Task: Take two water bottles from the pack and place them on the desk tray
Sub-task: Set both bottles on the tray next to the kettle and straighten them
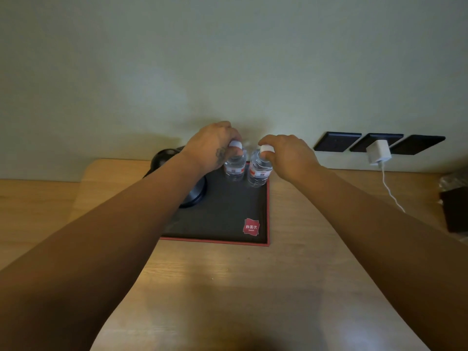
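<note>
Two small clear water bottles with white caps and red-and-white labels stand upright side by side at the far right corner of a black desk tray (pixel 222 214) with a red rim. My left hand (pixel 211 145) grips the cap of the left bottle (pixel 235 168). My right hand (pixel 288 154) holds the cap of the right bottle (pixel 258 172) with thumb and fingers. Both bottle bases rest on the tray. The pack is not in view.
A black kettle (pixel 192 191) stands on the tray's left part, mostly behind my left forearm. A red logo (pixel 251 227) marks the tray's near right corner. Black wall sockets (pixel 377 143) hold a white charger (pixel 378 152) with a cable. A dark object (pixel 454 209) lies at the desk's right edge.
</note>
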Demonstrator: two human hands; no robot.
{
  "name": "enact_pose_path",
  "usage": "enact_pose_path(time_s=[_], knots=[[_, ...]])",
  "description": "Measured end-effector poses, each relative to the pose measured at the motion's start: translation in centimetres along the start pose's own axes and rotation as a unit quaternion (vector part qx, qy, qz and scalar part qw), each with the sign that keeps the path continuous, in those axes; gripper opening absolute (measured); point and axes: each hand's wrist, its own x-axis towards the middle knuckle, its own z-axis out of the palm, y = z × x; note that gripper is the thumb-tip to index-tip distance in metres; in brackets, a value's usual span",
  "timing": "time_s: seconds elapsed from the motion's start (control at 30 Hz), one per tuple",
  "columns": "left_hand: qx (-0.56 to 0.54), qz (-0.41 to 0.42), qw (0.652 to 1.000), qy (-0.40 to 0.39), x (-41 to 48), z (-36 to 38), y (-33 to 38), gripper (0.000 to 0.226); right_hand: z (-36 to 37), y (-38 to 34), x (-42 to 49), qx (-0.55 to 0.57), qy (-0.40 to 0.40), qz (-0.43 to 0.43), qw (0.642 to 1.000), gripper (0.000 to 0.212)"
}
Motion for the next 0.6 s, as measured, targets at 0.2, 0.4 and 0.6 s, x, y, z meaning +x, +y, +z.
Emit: enact_pose_path(time_s=[0.2,0.4,0.6], knots=[[-0.008,-0.054,0.999,0.008,0.3,0.2,0.9,0.037,-0.1,-0.1,0.2,0.011,-0.007,0.006,1.000,0.034],[-0.015,0.011,1.000,0.008,-0.4,0.4,-0.2,0.040,-0.3,0.3,-0.1,0.023,-0.004,0.006,1.000,0.035],[-0.003,0.084,0.996,-0.014,0.0,0.7,-1.3,0.039,-0.1,0.2,-0.2,0.021,-0.003,0.004,1.000,0.035]])
